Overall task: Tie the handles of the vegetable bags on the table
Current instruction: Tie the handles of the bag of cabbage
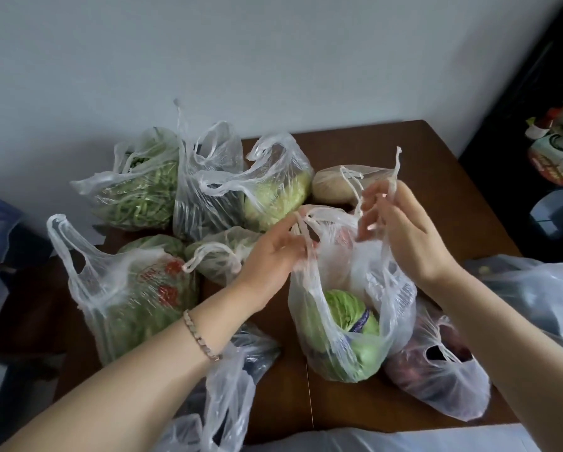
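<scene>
A clear plastic bag (345, 324) with a green cabbage inside stands at the table's front centre. My left hand (273, 252) pinches its left handle (306, 223) from the side. My right hand (400, 230) holds the right handle (394, 177) up, its twisted end sticking above my fingers. The two handles are apart and no knot shows between them. Several other bags lie around: green beans (136, 197) at the back left, a pale cabbage (276, 194) behind, a printed bag of greens (133, 298) at the left.
The brown wooden table (413, 148) stands against a white wall. A bag of red-purple produce (436, 370) leans at the front right, an open-handled bag (228, 380) at the front, a tied bag (342, 187) behind my right hand. Dark furniture with containers (557, 151) stands at the right.
</scene>
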### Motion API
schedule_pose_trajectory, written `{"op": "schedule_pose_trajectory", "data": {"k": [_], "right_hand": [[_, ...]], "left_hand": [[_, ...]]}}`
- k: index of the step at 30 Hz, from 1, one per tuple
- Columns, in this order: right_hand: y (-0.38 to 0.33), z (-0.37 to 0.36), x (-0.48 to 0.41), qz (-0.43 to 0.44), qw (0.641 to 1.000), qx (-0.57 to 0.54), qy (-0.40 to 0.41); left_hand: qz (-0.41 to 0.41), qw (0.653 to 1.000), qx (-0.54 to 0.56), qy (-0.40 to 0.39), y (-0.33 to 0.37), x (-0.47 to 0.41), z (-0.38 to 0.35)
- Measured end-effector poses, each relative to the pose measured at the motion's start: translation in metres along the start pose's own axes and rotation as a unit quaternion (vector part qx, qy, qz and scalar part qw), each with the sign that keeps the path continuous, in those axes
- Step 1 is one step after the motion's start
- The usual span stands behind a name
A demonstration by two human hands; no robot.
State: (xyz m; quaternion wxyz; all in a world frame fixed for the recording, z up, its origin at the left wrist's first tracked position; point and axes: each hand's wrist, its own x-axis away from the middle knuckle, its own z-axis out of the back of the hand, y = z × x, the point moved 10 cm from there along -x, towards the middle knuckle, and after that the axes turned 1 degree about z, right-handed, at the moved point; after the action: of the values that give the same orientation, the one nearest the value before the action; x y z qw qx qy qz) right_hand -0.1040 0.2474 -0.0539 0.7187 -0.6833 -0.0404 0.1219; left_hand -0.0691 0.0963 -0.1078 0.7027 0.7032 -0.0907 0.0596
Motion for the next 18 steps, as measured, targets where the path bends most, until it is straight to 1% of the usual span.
{"op": "schedule_pose_trajectory", "data": {"k": [2, 4, 7, 9, 11, 14, 16, 18], "right_hand": [[-0.002, -0.006, 0.003, -0.001, 0.999, 0.027, -0.022], [-0.005, -0.013, 0.006, -0.004, 0.998, 0.032, -0.047], [-0.011, -0.027, 0.006, -0.020, 0.995, 0.039, -0.087], [-0.007, -0.034, 0.002, -0.034, 0.991, 0.089, -0.098], [0.006, -0.038, -0.002, -0.065, 0.985, 0.126, -0.101], [0.028, -0.041, 0.000, -0.124, 0.979, 0.127, -0.102], [0.040, -0.041, 0.003, -0.152, 0.976, 0.122, -0.097], [0.051, -0.041, 0.007, -0.181, 0.975, 0.094, -0.092]], "left_hand": [[-0.034, 0.998, -0.044, 0.017, 0.006, 0.005, 0.007], [-0.034, 0.998, -0.051, 0.005, 0.010, 0.011, 0.007], [0.013, 1.000, 0.018, -0.008, 0.012, 0.014, 0.009], [0.041, 0.997, 0.061, -0.023, 0.009, 0.011, 0.011], [0.056, 0.994, 0.082, -0.041, 0.006, 0.010, 0.010], [0.064, 0.990, 0.110, -0.053, 0.000, 0.015, 0.006], [0.043, 0.996, 0.069, -0.038, -0.002, 0.016, 0.008], [0.021, 0.999, 0.027, -0.025, -0.002, 0.015, 0.009]]}}
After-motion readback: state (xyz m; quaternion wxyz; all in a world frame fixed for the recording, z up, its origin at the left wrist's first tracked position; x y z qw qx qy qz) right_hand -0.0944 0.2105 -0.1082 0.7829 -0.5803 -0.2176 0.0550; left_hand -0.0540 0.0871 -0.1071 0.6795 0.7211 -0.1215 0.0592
